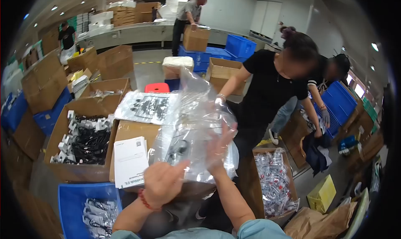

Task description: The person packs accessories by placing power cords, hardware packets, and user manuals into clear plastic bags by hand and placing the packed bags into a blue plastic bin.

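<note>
A large clear plastic bag (pixel 196 126) stands loosely puffed up in front of me, over flat packed bags on a carton. My left hand (pixel 163 180), with a red beaded bracelet at the wrist, is closed at the bag's near left edge, its fingertips pinching the film. My right hand (pixel 221 149) is partly veiled by the clear film, fingers stretched upward and apart against it. Through the bag I see a dark coiled cable (pixel 179 148). Printed white sheets (pixel 130 159) lie left of the bag, below a flat pack of bagged cables (pixel 146 106).
A carton of black cables with white plugs (pixel 85 141) stands at left, above a blue bin (pixel 67 199) of bagged parts. At right is a carton of small clear packs (pixel 273 182). A co-worker in black (pixel 271 84) reaches toward the bag; other people are farther off.
</note>
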A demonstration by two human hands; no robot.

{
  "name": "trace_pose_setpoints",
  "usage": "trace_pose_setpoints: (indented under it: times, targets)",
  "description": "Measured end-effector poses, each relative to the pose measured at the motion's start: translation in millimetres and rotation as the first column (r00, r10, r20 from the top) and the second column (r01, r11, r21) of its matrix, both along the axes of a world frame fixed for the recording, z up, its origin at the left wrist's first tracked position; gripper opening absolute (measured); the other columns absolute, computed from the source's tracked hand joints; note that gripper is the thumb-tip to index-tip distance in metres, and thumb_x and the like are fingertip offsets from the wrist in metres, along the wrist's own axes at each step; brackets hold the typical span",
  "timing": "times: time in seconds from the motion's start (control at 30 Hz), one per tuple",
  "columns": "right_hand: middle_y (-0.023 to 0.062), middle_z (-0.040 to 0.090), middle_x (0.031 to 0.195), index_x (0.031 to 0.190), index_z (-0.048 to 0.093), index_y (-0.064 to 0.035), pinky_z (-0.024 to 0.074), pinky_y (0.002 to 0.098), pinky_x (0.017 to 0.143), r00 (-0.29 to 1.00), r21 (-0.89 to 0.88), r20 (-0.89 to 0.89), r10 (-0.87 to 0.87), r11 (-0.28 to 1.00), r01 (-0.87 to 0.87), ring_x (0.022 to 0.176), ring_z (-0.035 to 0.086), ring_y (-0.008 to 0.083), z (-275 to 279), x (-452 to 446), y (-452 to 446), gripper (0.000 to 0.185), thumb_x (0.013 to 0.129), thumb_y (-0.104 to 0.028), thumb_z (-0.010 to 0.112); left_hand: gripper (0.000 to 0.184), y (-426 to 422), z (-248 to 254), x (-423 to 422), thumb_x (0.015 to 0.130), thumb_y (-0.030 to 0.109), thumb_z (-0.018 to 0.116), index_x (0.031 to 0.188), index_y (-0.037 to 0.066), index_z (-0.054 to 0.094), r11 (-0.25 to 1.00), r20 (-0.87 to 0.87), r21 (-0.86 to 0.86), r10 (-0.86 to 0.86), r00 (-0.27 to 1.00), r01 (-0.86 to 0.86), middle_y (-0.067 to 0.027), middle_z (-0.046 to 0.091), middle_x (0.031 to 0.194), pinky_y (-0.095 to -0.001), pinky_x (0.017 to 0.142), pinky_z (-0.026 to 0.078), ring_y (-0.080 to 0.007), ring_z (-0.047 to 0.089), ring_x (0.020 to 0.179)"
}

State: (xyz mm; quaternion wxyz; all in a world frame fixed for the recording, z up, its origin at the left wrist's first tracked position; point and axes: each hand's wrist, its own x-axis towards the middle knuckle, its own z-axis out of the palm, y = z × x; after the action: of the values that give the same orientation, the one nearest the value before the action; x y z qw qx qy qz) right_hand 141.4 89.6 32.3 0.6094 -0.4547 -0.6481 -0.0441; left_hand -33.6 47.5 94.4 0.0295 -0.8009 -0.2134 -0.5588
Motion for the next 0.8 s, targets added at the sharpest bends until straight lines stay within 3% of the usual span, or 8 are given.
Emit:
trace_pose_setpoints:
  times: [0.07,0.1,0.2,0.3,0.4,0.57,0.63,0.8]
  targets:
    - [0.0157,0.021,0.135,0.134,-0.006,-0.0065,0.0380,0.0317,0.087,0.656,0.067,-0.663,0.360,0.901,-0.428,0.114,0.038,0.0267,19,-6,-5,0.084,0.079,-0.017,0.056,0.035,0,-7,13,0.061,-0.007,0.058,0.092,0.007,0.060,0.996,-0.012,-0.083,-0.020,1.000,0.019,-0.0075,0.043,0.056,-0.0299,0.044,0.035,-0.0226,0.045,0.049]
    - [0.0157,0.021,0.135,0.134,-0.006,-0.0065,0.0380,0.0317,0.087,0.646,0.044,-0.672,0.363,0.890,-0.454,0.114,0.038,0.0267,8,-2,0,0.084,0.079,-0.017,0.056,0.035,5,-13,21,0.063,-0.005,0.059,0.095,0.006,0.058,0.986,-0.017,-0.167,-0.030,0.999,0.027,-0.0082,0.046,0.061,-0.0310,0.047,0.037,-0.0234,0.047,0.052]
    - [0.0158,0.022,0.134,0.132,-0.017,-0.0085,0.0440,0.0238,0.073,0.885,-0.312,-0.424,0.192,0.886,-0.342,0.100,0.048,0.0199,-55,10,23,0.091,0.079,-0.016,0.057,0.038,39,-59,43,0.067,0.002,0.061,0.105,0.006,0.054,0.905,0.044,-0.416,-0.071,0.997,0.083,-0.0099,0.053,0.076,-0.0318,0.056,0.044,-0.0266,0.053,0.062]
    - [0.0181,0.029,0.130,0.135,0.007,-0.0052,0.0453,0.0270,0.074,0.930,-0.414,-0.366,0.028,0.890,-0.190,0.100,0.049,0.0234,-79,14,21,0.073,0.078,-0.006,0.053,0.053,38,-74,41,0.069,0.006,0.059,0.119,0.004,0.041,0.740,0.158,-0.634,-0.163,0.974,0.227,-0.0167,0.049,0.100,-0.0340,0.072,0.042,-0.0309,0.050,0.087]
    - [0.0157,0.050,0.110,0.130,0.027,-0.0019,0.0449,0.0267,0.069,0.859,-0.703,-0.512,-0.019,0.584,-0.406,0.088,0.054,0.0210,-54,18,3,0.056,0.080,-0.006,0.051,0.059,27,-71,31,0.068,0.014,0.064,0.121,0.006,0.040,0.784,0.101,-0.592,-0.156,0.983,0.185,-0.0196,0.040,0.115,-0.0357,0.083,0.038,-0.0323,0.044,0.101]
    - [0.0116,0.057,0.090,0.105,0.052,0.0020,0.0433,0.0258,0.068,0.982,-0.459,-0.170,0.086,0.875,-0.156,0.079,0.055,0.0172,-32,0,-36,0.028,0.078,-0.003,0.053,0.076,21,-118,-53,0.061,0.028,0.073,0.126,0.013,0.035,0.700,-0.565,-0.518,0.151,0.811,-0.492,-0.0250,0.021,0.132,-0.0455,0.098,0.022,-0.0396,0.017,0.124]
    - [0.0123,0.057,0.092,0.095,0.056,0.0025,0.0411,0.0244,0.071,0.989,-0.229,-0.078,0.129,0.963,-0.144,0.081,0.054,0.0174,-31,-15,-53,0.020,0.075,-0.002,0.057,0.069,16,-135,-89,0.064,0.027,0.070,0.124,0.013,0.039,0.634,-0.599,-0.450,0.308,0.739,-0.629,-0.0216,0.027,0.131,-0.0466,0.098,0.022,-0.0370,0.020,0.124]
    - [0.0186,0.052,0.101,0.096,0.055,0.0031,0.0411,0.0329,0.079,0.819,-0.363,0.283,0.498,0.847,-0.389,0.092,0.051,0.0309,-44,-80,-51,0.029,0.069,-0.005,0.064,0.043,11,-156,-140,0.072,0.023,0.064,0.111,0.011,0.052,0.681,-0.515,-0.517,0.237,0.824,-0.519,-0.0168,0.039,0.125,-0.0451,0.098,0.025,-0.0334,0.031,0.120]
